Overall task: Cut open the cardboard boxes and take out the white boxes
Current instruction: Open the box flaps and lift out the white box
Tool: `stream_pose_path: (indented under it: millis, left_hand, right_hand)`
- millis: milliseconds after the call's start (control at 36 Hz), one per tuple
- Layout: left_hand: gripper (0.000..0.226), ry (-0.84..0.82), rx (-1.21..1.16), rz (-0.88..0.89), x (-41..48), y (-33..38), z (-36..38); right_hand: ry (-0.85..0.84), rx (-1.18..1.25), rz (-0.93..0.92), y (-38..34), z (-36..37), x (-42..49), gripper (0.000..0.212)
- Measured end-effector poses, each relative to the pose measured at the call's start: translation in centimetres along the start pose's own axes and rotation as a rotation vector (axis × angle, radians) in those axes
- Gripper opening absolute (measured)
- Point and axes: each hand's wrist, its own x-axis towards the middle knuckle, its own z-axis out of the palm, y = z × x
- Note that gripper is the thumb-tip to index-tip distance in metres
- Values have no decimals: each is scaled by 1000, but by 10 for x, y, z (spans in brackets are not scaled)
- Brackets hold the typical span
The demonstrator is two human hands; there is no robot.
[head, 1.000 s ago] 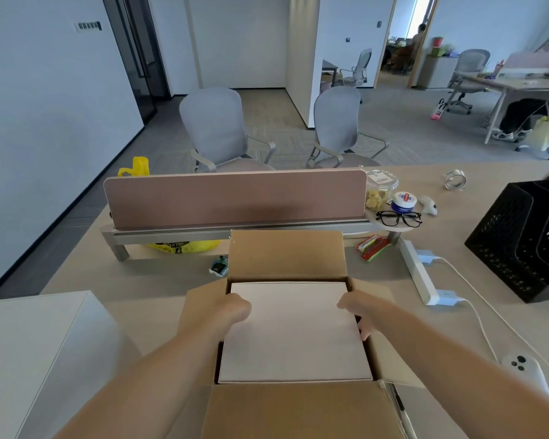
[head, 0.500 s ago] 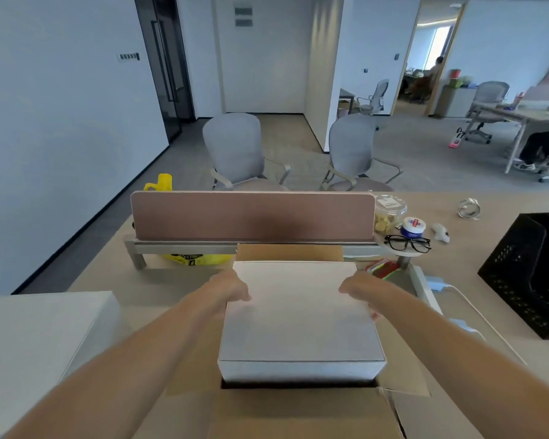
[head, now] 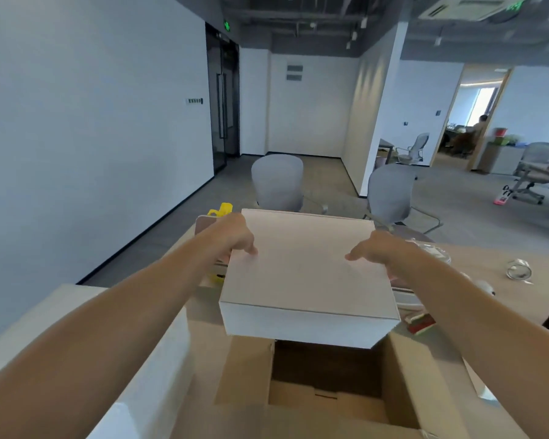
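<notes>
I held the white box (head: 308, 280) in the air, just above the open brown cardboard box (head: 412, 381) at 6 o'clock from it. It sat flat, lid up, front wall facing me. It looked near square, so no clear long axis. Smooth matte card, crisp edges. My left hand (head: 235, 236) gripped its 9 o'clock side and my right hand (head: 379, 248) the 3 o'clock side, thumbs on top.
</notes>
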Motion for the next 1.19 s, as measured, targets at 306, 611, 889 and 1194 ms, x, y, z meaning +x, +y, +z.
stream_pose_path:
  millis: [306, 611, 889, 1194]
  left_hand:
    - [42, 59, -102, -89, -18, -121, -133]
    - [39, 24, -22, -172, -25, -251, -220]
    - [42, -73, -74, -252, -21, -320, -229]
    - [38, -89, -9, -249, -18, -331, -230]
  right_hand:
    - [-119, 166, -79, -133, 77, -61, 54]
    - [-209, 218, -38, -227, 194, -114, 43]
    - [-263, 115, 36, -265, 243, -132, 32]
    - [-276, -36, 5, -264, 256, -133, 48]
